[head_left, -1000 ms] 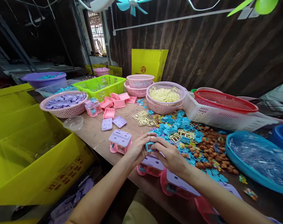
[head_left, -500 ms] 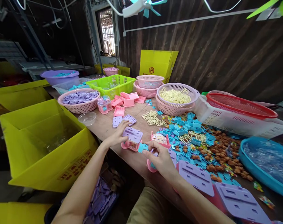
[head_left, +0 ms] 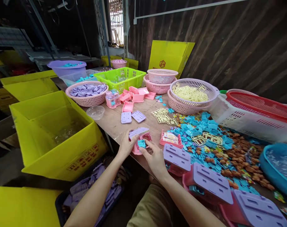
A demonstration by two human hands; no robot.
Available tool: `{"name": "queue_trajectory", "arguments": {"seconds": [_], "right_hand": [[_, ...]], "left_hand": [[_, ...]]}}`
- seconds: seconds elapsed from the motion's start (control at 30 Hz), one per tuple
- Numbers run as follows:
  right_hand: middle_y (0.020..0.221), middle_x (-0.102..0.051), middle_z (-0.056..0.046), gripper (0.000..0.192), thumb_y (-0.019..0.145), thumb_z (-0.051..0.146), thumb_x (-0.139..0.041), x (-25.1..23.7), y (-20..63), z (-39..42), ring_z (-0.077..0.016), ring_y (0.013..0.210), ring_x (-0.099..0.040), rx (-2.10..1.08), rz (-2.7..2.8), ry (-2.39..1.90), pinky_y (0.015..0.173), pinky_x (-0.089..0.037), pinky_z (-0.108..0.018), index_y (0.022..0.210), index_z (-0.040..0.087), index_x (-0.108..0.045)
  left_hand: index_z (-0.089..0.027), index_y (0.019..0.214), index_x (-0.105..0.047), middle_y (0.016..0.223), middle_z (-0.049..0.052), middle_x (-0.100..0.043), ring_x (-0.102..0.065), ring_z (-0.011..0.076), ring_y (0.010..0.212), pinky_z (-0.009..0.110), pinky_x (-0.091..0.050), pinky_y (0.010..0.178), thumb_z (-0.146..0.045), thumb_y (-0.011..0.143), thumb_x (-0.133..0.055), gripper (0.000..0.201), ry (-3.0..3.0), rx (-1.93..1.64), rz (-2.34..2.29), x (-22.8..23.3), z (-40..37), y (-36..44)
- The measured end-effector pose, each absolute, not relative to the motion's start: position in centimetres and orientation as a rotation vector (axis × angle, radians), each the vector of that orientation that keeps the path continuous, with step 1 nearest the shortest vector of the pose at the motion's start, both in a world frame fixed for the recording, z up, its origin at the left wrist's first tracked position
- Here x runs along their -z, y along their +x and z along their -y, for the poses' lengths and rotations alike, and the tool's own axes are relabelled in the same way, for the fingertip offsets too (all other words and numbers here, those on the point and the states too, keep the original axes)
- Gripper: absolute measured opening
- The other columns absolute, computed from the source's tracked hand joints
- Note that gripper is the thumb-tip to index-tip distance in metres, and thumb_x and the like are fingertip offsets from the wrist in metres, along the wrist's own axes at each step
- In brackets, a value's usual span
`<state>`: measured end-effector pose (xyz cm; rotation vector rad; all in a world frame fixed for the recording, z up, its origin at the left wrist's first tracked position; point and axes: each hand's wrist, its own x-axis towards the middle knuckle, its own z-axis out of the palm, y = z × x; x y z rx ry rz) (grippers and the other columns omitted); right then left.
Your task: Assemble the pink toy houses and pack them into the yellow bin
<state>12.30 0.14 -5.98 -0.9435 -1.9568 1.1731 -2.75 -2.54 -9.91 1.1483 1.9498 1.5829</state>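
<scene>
My left hand (head_left: 125, 147) grips a pink toy house with a purple roof (head_left: 140, 136), tilted at the near edge of the wooden table (head_left: 112, 123). My right hand (head_left: 155, 158) pinches a small blue plastic piece (head_left: 141, 143) against the front of that house. Just right of my hands stands an open pink base with a printed insert (head_left: 171, 138). Three finished pink-and-purple houses (head_left: 177, 158) line the near edge to the right. A heap of blue pieces (head_left: 197, 127) and brown pieces (head_left: 238, 157) lies beyond.
An open yellow box (head_left: 58, 135) stands left of the table. Pink baskets hold purple parts (head_left: 86, 93) and cream frames (head_left: 190, 93). A green basket (head_left: 121, 77), loose pink bases (head_left: 134, 96), purple lids (head_left: 132, 117), a clear bowl (head_left: 95, 112), a white crate (head_left: 249, 118) and a blue tub (head_left: 279, 164) crowd the table.
My left hand has taken hold of the purple-roofed house and tilted it. My right hand has carried the blue piece left to its front. The camera has swung left and down.
</scene>
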Motion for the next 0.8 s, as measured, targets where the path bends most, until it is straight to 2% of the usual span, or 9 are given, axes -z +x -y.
{"name": "queue_trajectory", "arguments": {"seconds": [0.17,0.33,0.47,0.57,0.7,0.8], "right_hand": [[0.107,-0.062,-0.014,0.041,0.084,0.022,-0.047,7.8,10.7,0.5,-0.0259,0.098,-0.058,-0.829,2.073,-0.847,0.084,-0.048,-0.043,0.123,0.014,-0.055],[0.116,-0.056,-0.018,0.042,0.086,0.018,-0.038,8.8,9.8,0.5,-0.0283,0.109,-0.053,-0.547,2.108,-0.826,0.087,-0.046,-0.046,0.127,0.01,-0.045],[0.097,-0.062,-0.012,0.024,0.087,0.024,-0.046,8.5,9.5,0.2,-0.0246,0.09,-0.059,-0.481,2.105,-0.817,0.076,-0.05,-0.039,0.109,0.014,-0.05],[0.084,-0.06,-0.008,0.011,0.088,0.026,-0.047,8.1,9.5,-0.1,-0.0224,0.077,-0.057,-0.432,2.166,-0.793,0.067,-0.049,-0.034,0.092,0.017,-0.052],[0.084,-0.06,-0.008,0.007,0.087,0.022,-0.047,7.8,9.4,-0.3,-0.024,0.08,-0.053,-0.328,2.222,-0.747,0.074,-0.046,-0.039,0.088,0.017,-0.051],[0.086,-0.058,-0.009,0.007,0.086,0.018,-0.046,7.8,9.1,-0.1,-0.0242,0.082,-0.051,-0.328,2.194,-0.738,0.076,-0.044,-0.04,0.088,0.017,-0.052]], "left_hand": [[-0.018,0.112,-0.042,0.114,0.012,-0.053,-0.052,0.0228,0.107,0.039,-0.038,0.095,-0.053,0.086,-0.038,0.044,0.986,-1.641,-1.919,10.2,3.6,-1.5],[-0.02,0.115,-0.036,0.117,0.01,-0.05,-0.049,0.021,0.109,0.037,-0.036,0.097,-0.057,0.088,-0.031,0.046,0.999,-1.629,-1.793,10.6,4.2,-1.5],[-0.02,0.118,-0.033,0.12,0.01,-0.046,-0.047,0.0207,0.111,0.036,-0.034,0.099,-0.057,0.089,-0.03,0.047,0.994,-1.66,-1.735,10.9,4.5,-1.3],[-0.02,0.118,-0.033,0.119,0.01,-0.046,-0.046,0.0208,0.11,0.036,-0.033,0.098,-0.057,0.088,-0.033,0.048,1.002,-1.67,-1.718,11.1,4.6,-1.3],[-0.02,0.118,-0.035,0.111,0.008,-0.051,-0.051,0.02,0.101,0.036,-0.037,0.094,-0.056,0.088,-0.035,0.047,0.993,-1.668,-1.723,11.3,4.4,-1.7],[-0.02,0.117,-0.037,0.111,0.007,-0.051,-0.051,0.0198,0.102,0.034,-0.037,0.093,-0.054,0.088,-0.036,0.044,0.985,-1.682,-1.74,11.3,4.3,-1.8]]}}
